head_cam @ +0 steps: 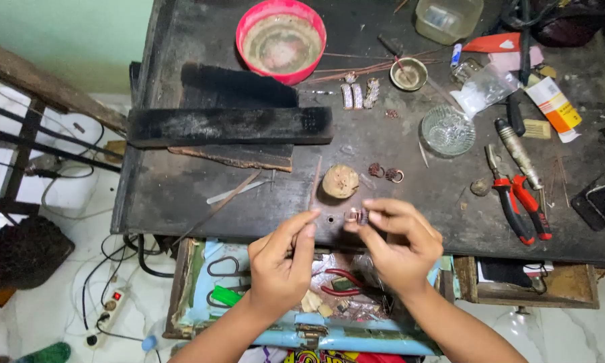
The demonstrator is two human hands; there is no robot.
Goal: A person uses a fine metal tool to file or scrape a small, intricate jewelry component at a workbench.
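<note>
My right hand (400,245) pinches a small copper-coloured ring (355,216) between thumb and fingertips, just above the front edge of the dark workbench (181,195). My left hand (283,259) hovers beside it with the fingers curled and the thumb and forefinger extended toward the ring; it holds nothing that I can see. A round wooden block (340,181) lies just beyond the hands, and two small ring-like pieces (385,173) rest to its right.
Red-handled pliers (517,198) and a metal tool lie at the right. A glass dish (447,130), a red bowl (281,40), a charred black block (228,125) and a plastic box sit farther back. An open drawer (208,296) with scissors and pliers lies under my hands.
</note>
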